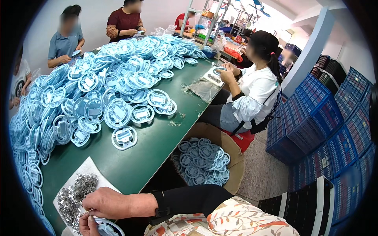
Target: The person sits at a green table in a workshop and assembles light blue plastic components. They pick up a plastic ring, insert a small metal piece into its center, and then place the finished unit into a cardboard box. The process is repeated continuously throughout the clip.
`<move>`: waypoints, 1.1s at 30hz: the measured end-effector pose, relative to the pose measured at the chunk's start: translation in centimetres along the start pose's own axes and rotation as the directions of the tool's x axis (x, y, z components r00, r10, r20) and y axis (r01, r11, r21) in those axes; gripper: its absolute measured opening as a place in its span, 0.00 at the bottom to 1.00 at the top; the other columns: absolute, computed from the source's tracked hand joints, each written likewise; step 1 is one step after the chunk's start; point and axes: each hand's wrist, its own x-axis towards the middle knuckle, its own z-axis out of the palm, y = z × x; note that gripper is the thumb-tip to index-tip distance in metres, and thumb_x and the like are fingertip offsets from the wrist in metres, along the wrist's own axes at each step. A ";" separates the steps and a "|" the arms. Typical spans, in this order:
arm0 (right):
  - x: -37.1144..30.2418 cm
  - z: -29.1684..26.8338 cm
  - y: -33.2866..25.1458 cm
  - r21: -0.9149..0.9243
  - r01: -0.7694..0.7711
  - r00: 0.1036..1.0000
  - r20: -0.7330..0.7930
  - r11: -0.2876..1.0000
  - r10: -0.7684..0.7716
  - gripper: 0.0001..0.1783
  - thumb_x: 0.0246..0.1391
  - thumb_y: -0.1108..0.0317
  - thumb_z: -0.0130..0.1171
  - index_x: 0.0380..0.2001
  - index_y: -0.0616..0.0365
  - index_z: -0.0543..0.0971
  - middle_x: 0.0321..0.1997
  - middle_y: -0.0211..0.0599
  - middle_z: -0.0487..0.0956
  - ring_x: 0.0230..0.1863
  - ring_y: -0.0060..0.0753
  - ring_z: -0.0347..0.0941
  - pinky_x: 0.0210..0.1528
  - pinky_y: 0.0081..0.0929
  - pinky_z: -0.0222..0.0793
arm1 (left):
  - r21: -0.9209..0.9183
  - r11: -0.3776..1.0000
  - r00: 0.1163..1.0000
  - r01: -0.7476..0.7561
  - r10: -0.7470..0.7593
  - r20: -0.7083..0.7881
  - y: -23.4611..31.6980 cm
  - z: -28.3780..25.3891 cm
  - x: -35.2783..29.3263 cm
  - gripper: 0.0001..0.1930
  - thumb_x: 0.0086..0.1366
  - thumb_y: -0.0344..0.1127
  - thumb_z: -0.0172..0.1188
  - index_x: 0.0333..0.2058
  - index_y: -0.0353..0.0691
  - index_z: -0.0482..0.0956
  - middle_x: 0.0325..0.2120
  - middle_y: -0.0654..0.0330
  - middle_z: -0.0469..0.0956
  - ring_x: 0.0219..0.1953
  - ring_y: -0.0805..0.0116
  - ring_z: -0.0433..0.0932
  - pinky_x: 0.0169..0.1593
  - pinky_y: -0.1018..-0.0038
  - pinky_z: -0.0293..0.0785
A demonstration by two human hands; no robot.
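Observation:
At the lower edge, my left hand [89, 226] is closed on a round light-blue plastic part [109, 228], which is partly cut off by the frame. Just above it, my right hand [108, 202] is closed in a pinch, its fingertips meeting those of the left. A thin shiny metal piece [86, 212] shows between the fingertips; its exact shape is too small to tell. Beside both hands, a heap of small silvery metal pieces [80, 190] lies on a white sheet [103, 179]. One loose blue part [124, 137] rests on the green table [157, 137] beyond the sheet.
A large heap of blue plastic parts [118, 78] covers the table's far and left side. By the table's right edge stands a cardboard container [235, 169] holding more parts. Co-workers sit or stand around the table. Stacked blue crates [307, 118] rise at the right.

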 end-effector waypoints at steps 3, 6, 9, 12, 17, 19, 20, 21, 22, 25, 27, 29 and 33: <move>-0.1 -1.2 -0.3 0.020 -0.104 0.994 0.035 0.994 0.103 0.09 0.44 0.70 0.68 0.22 0.60 0.76 0.25 0.45 0.79 0.33 0.56 0.78 0.34 0.46 0.71 | 0.029 0.992 0.992 -0.122 0.121 0.024 0.1 0.4 0.1 0.12 0.73 0.32 0.57 0.49 0.30 0.80 0.42 0.58 0.81 0.41 0.74 0.75 0.45 0.77 0.72; -0.4 -2.6 -0.1 0.029 -0.198 0.977 0.079 0.980 0.196 0.07 0.46 0.71 0.65 0.23 0.61 0.77 0.26 0.47 0.79 0.32 0.56 0.78 0.34 0.45 0.72 | 0.227 0.930 0.957 -0.288 0.271 0.104 2.7 1.9 0.2 0.12 0.74 0.32 0.57 0.48 0.29 0.79 0.43 0.57 0.81 0.43 0.74 0.76 0.46 0.78 0.73; 0.3 -2.0 -0.2 0.168 -0.266 0.956 0.169 0.949 0.238 0.06 0.48 0.71 0.63 0.25 0.62 0.78 0.26 0.48 0.79 0.31 0.54 0.78 0.33 0.44 0.72 | 0.146 0.947 0.958 -0.288 0.283 0.054 0.4 0.9 0.7 0.11 0.73 0.33 0.53 0.46 0.34 0.78 0.35 0.63 0.79 0.36 0.79 0.74 0.39 0.80 0.70; -0.5 -2.5 1.2 0.182 -0.189 0.981 0.082 0.965 0.176 0.06 0.54 0.71 0.62 0.32 0.62 0.77 0.27 0.46 0.79 0.28 0.44 0.77 0.31 0.36 0.72 | 0.072 0.986 0.988 -0.151 0.149 0.031 1.4 1.4 0.4 0.13 0.70 0.30 0.49 0.48 0.32 0.76 0.39 0.63 0.78 0.42 0.77 0.74 0.47 0.78 0.70; -0.6 -3.5 -1.2 0.150 -0.422 0.905 0.129 0.894 0.406 0.06 0.57 0.72 0.62 0.32 0.65 0.79 0.22 0.33 0.74 0.22 0.19 0.66 0.26 0.24 0.65 | -0.100 0.994 0.999 -0.039 0.041 0.016 0.5 0.3 0.2 0.13 0.74 0.29 0.48 0.50 0.31 0.76 0.38 0.60 0.82 0.40 0.78 0.76 0.46 0.77 0.74; -0.8 -2.8 -1.3 0.087 -0.442 0.888 0.183 0.893 0.421 0.05 0.57 0.73 0.63 0.32 0.64 0.80 0.23 0.32 0.74 0.22 0.18 0.67 0.26 0.22 0.65 | -0.083 0.995 0.998 -0.052 0.054 0.017 0.2 -0.1 0.0 0.13 0.74 0.30 0.49 0.51 0.29 0.75 0.39 0.58 0.82 0.39 0.78 0.78 0.44 0.78 0.76; -0.8 -2.4 -1.3 0.070 -0.440 0.886 0.196 0.895 0.420 0.05 0.57 0.73 0.64 0.32 0.63 0.80 0.23 0.32 0.75 0.22 0.19 0.67 0.26 0.22 0.66 | -0.080 0.996 0.998 -0.040 0.044 0.044 -0.1 -0.1 0.1 0.14 0.75 0.30 0.49 0.53 0.29 0.74 0.42 0.58 0.82 0.40 0.79 0.78 0.45 0.79 0.76; -0.7 -1.9 -1.3 0.046 -0.412 0.896 0.205 0.910 0.395 0.05 0.56 0.72 0.64 0.32 0.63 0.80 0.24 0.32 0.75 0.22 0.20 0.69 0.26 0.22 0.67 | -0.095 0.995 0.999 -0.025 0.030 0.043 -0.4 -0.1 0.2 0.14 0.75 0.30 0.49 0.53 0.28 0.74 0.41 0.58 0.82 0.40 0.79 0.78 0.44 0.79 0.76; -0.8 -1.3 -1.0 0.028 -0.383 0.905 0.212 0.923 0.369 0.05 0.56 0.72 0.65 0.32 0.62 0.80 0.24 0.33 0.76 0.23 0.21 0.70 0.26 0.23 0.68 | -0.105 0.994 0.999 -0.010 0.015 0.046 -0.6 0.0 0.3 0.14 0.75 0.29 0.49 0.53 0.28 0.74 0.40 0.58 0.82 0.39 0.79 0.78 0.44 0.79 0.77; -0.1 -0.3 -1.0 -0.063 -0.293 0.922 0.244 0.954 0.299 0.05 0.54 0.72 0.66 0.32 0.61 0.80 0.26 0.36 0.78 0.23 0.26 0.75 0.26 0.25 0.70 | -0.094 0.995 0.998 0.018 -0.013 0.053 -0.9 -0.1 0.6 0.15 0.74 0.29 0.50 0.54 0.27 0.74 0.38 0.58 0.83 0.37 0.80 0.78 0.41 0.80 0.77; 0.2 0.1 -1.1 -0.143 -0.197 0.938 0.260 0.970 0.229 0.05 0.52 0.73 0.67 0.31 0.59 0.80 0.26 0.37 0.79 0.24 0.34 0.78 0.26 0.29 0.72 | -0.070 0.997 0.998 0.025 -0.020 0.061 -1.0 -0.2 0.7 0.15 0.74 0.29 0.50 0.54 0.26 0.74 0.38 0.59 0.83 0.36 0.80 0.78 0.40 0.80 0.77; 0.4 0.6 -0.7 -0.178 -0.121 0.944 0.284 0.977 0.169 0.06 0.50 0.74 0.67 0.31 0.58 0.79 0.26 0.36 0.78 0.25 0.36 0.78 0.26 0.30 0.73 | -0.049 0.998 0.997 0.027 -0.023 0.076 -1.2 -0.4 1.0 0.15 0.74 0.29 0.50 0.54 0.26 0.75 0.37 0.59 0.83 0.36 0.81 0.78 0.39 0.80 0.77; 1.2 0.9 -0.8 -0.247 -0.011 0.941 0.326 0.969 0.094 0.08 0.49 0.73 0.67 0.31 0.56 0.78 0.25 0.34 0.77 0.25 0.39 0.78 0.26 0.34 0.73 | -0.031 0.998 0.995 0.048 -0.045 0.088 -0.7 -0.8 1.2 0.15 0.74 0.29 0.50 0.53 0.27 0.76 0.35 0.58 0.84 0.35 0.82 0.78 0.38 0.80 0.77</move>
